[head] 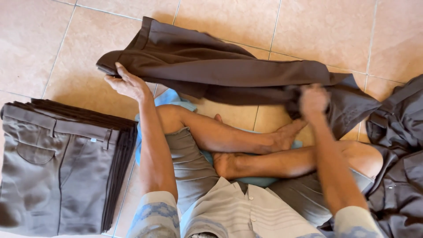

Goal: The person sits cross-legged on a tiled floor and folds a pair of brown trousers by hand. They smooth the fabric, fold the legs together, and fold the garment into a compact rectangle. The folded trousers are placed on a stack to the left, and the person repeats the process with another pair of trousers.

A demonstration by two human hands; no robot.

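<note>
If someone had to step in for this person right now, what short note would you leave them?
Left hand: flat on the waistband end of the dark brown trousers, fingers spread, not gripping.
Right hand: closed on the trousers' leg end, blurred.
The trousers lie stretched across the tiled floor in front of the crossed legs, not yet folded up.
Done: a neat stack of folded trousers sits on the person's left.
Left: a loose pile of dark garments on the right, apparently unfolded.
</note>
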